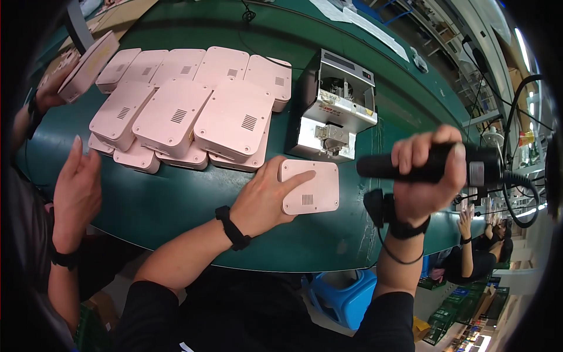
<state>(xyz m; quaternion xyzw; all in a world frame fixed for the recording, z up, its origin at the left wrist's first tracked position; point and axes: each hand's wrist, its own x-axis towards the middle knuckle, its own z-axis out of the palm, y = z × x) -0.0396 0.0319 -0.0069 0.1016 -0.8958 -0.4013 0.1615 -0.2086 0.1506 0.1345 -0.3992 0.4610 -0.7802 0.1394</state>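
On the green table, a pale plastic device housing (324, 186) lies with its slotted, screw-holed side up. My left hand (265, 193) grips its left side, thumb across the top. Raised to the right of it, my right hand (431, 176) is wrapped around a black electric screwdriver (376, 166), held roughly level with its cable running off to the right. The screwdriver is apart from the housing, and I cannot make out its bit. Beyond the housing stands a black and silver screw feeder (337, 111).
Stacked pale housings (231, 117) cover the table's left and middle. At the far left, a co-worker's hand (54, 85) holds another housing (89, 67); their other hand (77, 190) is near the stack. A blue stool (346, 299) stands below the table edge. Cables hang at the right.
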